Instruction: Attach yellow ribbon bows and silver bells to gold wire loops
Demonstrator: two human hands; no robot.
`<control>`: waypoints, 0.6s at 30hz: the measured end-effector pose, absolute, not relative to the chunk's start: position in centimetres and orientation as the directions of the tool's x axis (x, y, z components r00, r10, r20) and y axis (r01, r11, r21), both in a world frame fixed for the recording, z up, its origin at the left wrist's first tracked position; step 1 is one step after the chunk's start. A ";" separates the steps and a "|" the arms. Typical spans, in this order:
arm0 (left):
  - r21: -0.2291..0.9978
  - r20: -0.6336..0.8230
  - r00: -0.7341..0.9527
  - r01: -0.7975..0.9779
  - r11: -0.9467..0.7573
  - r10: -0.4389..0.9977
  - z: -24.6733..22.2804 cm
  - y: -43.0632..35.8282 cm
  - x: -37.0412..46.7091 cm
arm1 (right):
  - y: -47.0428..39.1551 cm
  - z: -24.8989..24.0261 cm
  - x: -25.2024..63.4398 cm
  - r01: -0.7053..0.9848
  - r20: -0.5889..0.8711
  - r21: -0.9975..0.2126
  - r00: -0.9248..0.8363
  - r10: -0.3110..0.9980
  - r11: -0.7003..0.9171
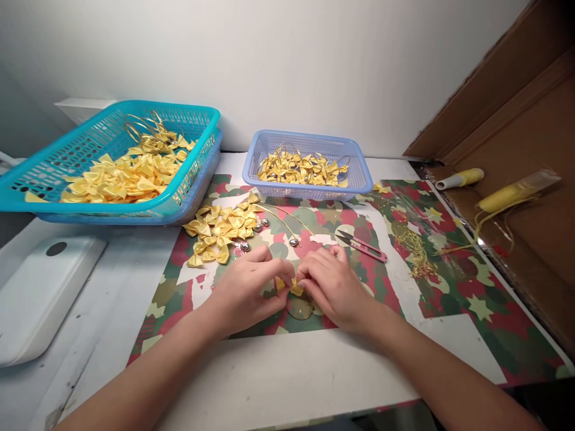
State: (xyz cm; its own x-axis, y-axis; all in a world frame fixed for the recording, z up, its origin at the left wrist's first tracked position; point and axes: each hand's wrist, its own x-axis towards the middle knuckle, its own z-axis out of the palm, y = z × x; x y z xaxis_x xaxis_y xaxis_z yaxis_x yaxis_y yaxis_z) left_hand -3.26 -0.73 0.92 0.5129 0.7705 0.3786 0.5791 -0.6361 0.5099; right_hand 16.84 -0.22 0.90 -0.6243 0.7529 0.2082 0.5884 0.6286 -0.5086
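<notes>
Between my two hands is a small yellow ribbon bow point(296, 290), with a thin gold cord loop point(300, 316) hanging below it. My left hand point(251, 288) pinches the bow's left side. On the other side, the fingers of my right hand point(335, 286) are closed on the bow, partly hiding it. Just beyond lie silver bells point(293, 242) and gold cords point(287, 216). A pile of yellow bows point(222, 230) lies past my left hand. Pink-handled thread snips point(363, 245) rest beyond my right hand, blades toward the left.
A turquoise basket point(197, 173) of yellow bows stands at back left, stacked on a blue one. A periwinkle basket point(308, 190) holds finished-looking bows with cords. Gold thread scraps point(417, 251), yellow thread spools point(516, 190) and cardboard point(521, 114) are at right. A white device point(45, 293) sits left.
</notes>
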 end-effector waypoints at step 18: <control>0.363 0.483 0.544 0.588 -0.723 0.686 1.3 -0.5 -3.4 | 0.0 1.1 17.0 0.584 0.242 -0.516 -0.603 0.760 0.627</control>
